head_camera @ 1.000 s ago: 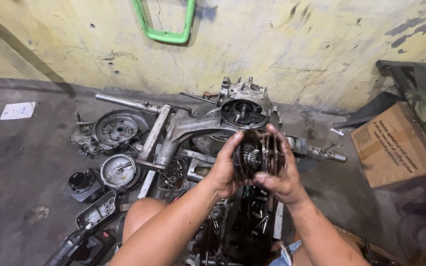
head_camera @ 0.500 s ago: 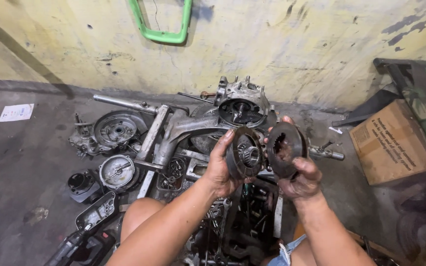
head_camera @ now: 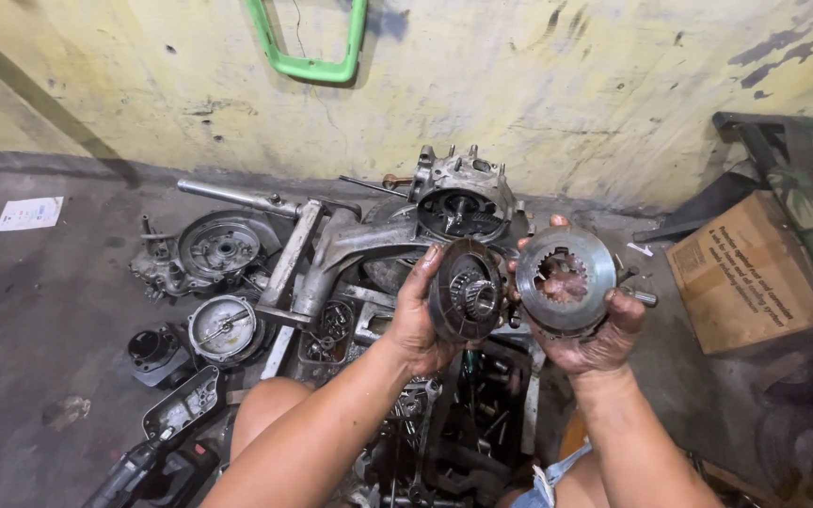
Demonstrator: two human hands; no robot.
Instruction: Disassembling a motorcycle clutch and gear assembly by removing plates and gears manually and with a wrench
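Note:
My left hand grips a dark round clutch part with a toothed hub in its middle. Beside it, my right hand holds a flat steel ring plate with a splined inner hole, its face turned toward me. The two parts are apart, a small gap between them. Both are greasy. They hover over an opened engine case lying on the concrete floor.
Around the case lie a long metal arm, round covers, a small black housing and a tool tray. A cardboard box sits right, a green frame hangs on the yellow wall.
The parts were held together as one stack. My right hand has pulled the ring plate off to the right, and the left hand keeps the hub part.

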